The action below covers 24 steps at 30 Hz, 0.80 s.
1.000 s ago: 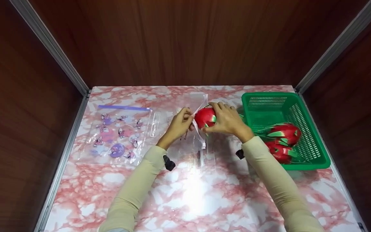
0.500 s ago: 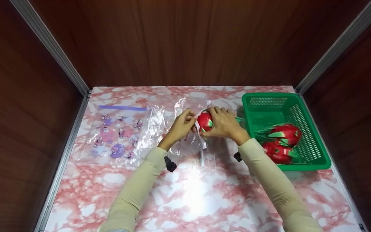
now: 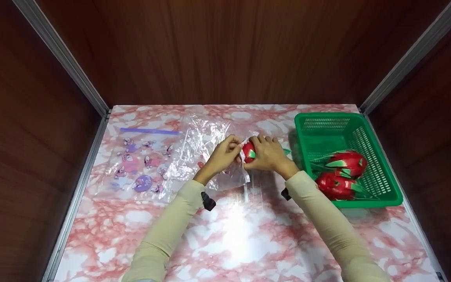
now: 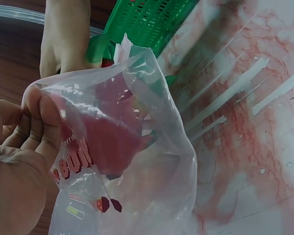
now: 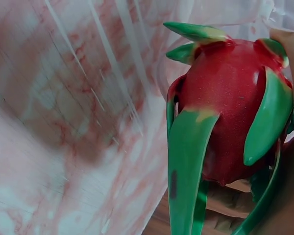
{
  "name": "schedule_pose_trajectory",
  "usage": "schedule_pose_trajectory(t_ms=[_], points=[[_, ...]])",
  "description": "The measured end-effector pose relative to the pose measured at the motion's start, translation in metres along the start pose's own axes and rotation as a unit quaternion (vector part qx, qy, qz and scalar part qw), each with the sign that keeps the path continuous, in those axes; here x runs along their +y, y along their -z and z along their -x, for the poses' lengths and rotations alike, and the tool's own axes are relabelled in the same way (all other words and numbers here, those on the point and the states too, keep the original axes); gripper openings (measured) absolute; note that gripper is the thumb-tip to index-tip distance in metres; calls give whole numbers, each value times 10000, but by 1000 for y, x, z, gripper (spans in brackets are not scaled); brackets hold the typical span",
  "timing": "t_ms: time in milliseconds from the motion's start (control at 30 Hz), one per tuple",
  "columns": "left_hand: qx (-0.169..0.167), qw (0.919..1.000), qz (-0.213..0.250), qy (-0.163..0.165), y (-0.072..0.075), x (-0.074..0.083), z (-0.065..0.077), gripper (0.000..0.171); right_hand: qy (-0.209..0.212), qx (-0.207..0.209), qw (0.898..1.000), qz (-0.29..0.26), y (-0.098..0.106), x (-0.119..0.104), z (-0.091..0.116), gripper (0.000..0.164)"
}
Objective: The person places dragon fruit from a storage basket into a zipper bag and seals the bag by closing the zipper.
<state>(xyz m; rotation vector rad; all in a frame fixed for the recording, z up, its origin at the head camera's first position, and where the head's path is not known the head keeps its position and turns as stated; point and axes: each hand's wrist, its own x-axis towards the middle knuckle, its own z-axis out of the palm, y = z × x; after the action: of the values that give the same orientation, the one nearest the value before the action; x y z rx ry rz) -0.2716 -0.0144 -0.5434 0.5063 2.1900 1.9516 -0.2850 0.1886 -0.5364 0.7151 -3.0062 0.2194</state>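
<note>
A red dragon fruit with green leaf tips is gripped by my right hand, its fingers and thumb around the leafy end. The front of the fruit is inside the mouth of a clear zip bag with strawberry prints. Through the film in the left wrist view its red body shows faintly. My left hand pinches the bag's edge between thumb and fingertips. In the right wrist view, long green leaves of the dragon fruit hang towards the wrist, against the palm.
At the right stands a green basket holding two more dragon fruits. Flat on the left side of the marbled table lies another printed clear bag with a purple zip strip. Wooden panels enclose the table.
The dragon fruit has gone further left into the bag's mouth, so less of it shows. Both hands have come slightly nearer the table's front, and the bag's film has crinkled and spread leftwards.
</note>
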Motion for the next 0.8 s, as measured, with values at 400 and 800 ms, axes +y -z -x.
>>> schedule_pose_trajectory(t_ms=[400,800], points=[[-60,10000,-5,37,-1,-2,2,15,-132,-36,9999,76,-7,-5,2,90],[-44,9999,-124,18,-5,-5,2,15,-379,-183,9990,138,-15,-8,4,86]])
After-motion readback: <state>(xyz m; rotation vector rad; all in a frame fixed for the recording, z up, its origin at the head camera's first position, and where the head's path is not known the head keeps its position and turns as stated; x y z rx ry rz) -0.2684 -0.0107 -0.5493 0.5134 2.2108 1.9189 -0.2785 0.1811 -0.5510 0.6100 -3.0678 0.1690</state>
